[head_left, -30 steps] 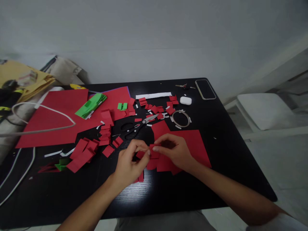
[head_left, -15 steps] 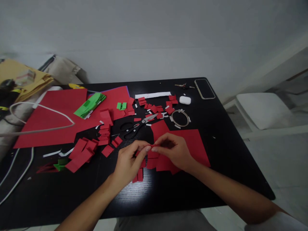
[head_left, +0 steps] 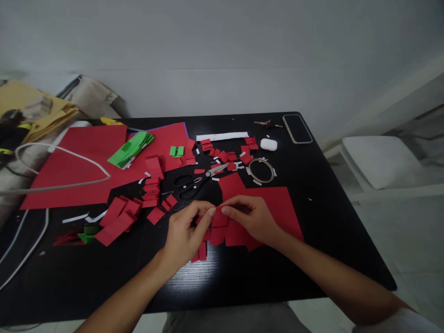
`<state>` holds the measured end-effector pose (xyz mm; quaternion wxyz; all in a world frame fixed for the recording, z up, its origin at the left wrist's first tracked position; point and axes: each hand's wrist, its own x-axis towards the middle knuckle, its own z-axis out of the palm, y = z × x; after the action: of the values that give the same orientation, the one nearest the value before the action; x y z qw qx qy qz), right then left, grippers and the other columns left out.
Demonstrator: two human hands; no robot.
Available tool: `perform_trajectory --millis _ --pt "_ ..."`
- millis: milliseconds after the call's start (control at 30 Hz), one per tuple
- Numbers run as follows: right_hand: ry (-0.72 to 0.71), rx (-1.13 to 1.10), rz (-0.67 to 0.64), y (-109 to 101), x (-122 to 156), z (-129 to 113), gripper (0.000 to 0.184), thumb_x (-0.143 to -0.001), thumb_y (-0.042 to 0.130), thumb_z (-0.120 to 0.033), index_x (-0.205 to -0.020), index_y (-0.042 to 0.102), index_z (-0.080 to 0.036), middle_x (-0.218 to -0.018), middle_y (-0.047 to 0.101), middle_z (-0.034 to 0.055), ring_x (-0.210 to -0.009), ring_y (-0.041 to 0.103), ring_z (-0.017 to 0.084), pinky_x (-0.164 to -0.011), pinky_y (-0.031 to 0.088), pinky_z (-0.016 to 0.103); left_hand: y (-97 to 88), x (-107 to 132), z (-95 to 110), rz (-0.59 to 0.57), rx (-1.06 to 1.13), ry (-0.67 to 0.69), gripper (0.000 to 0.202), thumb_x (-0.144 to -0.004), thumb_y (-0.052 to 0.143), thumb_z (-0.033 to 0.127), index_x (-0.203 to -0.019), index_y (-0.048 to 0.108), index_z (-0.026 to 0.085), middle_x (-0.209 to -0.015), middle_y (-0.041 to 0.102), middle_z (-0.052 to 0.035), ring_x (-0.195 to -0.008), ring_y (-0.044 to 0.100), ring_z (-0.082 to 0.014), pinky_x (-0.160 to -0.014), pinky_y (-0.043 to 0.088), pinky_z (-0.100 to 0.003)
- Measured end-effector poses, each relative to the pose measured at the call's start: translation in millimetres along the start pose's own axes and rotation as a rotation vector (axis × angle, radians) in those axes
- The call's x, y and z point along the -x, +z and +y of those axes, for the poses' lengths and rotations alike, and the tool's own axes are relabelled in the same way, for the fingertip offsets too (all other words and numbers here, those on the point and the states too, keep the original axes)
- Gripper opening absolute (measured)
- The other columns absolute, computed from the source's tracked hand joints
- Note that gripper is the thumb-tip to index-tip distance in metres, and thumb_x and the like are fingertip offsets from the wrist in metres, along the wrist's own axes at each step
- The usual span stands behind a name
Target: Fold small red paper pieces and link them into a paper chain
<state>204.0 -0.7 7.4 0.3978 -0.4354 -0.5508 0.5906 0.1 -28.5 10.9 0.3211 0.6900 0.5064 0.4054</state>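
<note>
My left hand (head_left: 185, 231) and my right hand (head_left: 251, 216) meet over the middle of the black table (head_left: 243, 277). Both pinch one small red paper piece (head_left: 219, 218) between thumb and fingers, just above the table. Under my right hand lies a larger red sheet (head_left: 277, 208) with cut edges. More small red pieces (head_left: 201, 252) lie beside my left wrist. Black-handled scissors (head_left: 197, 181) lie just behind my hands.
Large red sheets (head_left: 79, 162), a green folded stack (head_left: 130, 149) and piles of red cut pieces (head_left: 120, 218) cover the left half. A tape ring (head_left: 261, 170), white earbud case (head_left: 268, 144), phone (head_left: 297, 128) and keys (head_left: 265, 123) sit at the back right. A white cable (head_left: 62, 187) loops at left.
The small red piece has been turned and folded between my fingertips; both hands stayed in nearly the same place. The view shifted slightly.
</note>
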Motion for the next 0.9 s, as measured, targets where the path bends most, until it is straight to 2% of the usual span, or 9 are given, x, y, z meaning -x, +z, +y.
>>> perform_trajectory --millis 133,400,667,900 --pt "-0.022 0.046 0.025 0.0 1.4 1.8 0.013 -0.088 0.079 -0.037 -0.092 0.083 -0.025 -0.090 0.084 0.0031 -0.085 0.078 0.021 -0.078 0.062 0.031 1.2 0.2 -0.3 -0.006 0.020 -0.010 0.008 -0.100 0.063 0.024 -0.100 0.070 0.019 -0.078 0.072 0.0018 -0.068 0.067 -0.0104 -0.066 0.053 -0.020" --pt "-0.065 0.127 0.047 1.8 1.6 0.0 0.012 -0.090 0.076 -0.034 -0.091 0.082 -0.024 -0.088 0.083 0.0031 -0.083 0.078 0.021 -0.074 0.061 0.031 2.9 -1.2 -2.2 -0.015 0.057 -0.028 0.009 -0.099 0.064 0.026 -0.101 0.071 0.019 -0.082 0.074 -0.0001 -0.073 0.070 -0.0121 -0.069 0.055 -0.022" --pt "-0.014 -0.001 0.030 2.9 1.1 2.7 0.018 -0.081 0.086 -0.037 -0.093 0.082 -0.024 -0.087 0.082 0.0028 -0.081 0.077 0.020 -0.075 0.062 0.031 2.1 -4.4 2.4 0.021 0.102 -0.060 0.009 -0.097 0.068 0.026 -0.096 0.074 0.020 -0.078 0.076 0.0008 -0.068 0.070 -0.0112 -0.064 0.054 -0.020" --pt "0.008 -0.027 0.041 3.2 1.6 0.4 0.017 -0.083 0.084 -0.038 -0.090 0.083 -0.024 -0.086 0.083 0.0033 -0.080 0.077 0.019 -0.075 0.062 0.031 3.5 -5.9 4.2 0.043 0.170 -0.101 0.009 -0.095 0.070 0.027 -0.093 0.074 0.019 -0.073 0.073 0.0009 -0.065 0.066 -0.0106 -0.060 0.052 -0.019"
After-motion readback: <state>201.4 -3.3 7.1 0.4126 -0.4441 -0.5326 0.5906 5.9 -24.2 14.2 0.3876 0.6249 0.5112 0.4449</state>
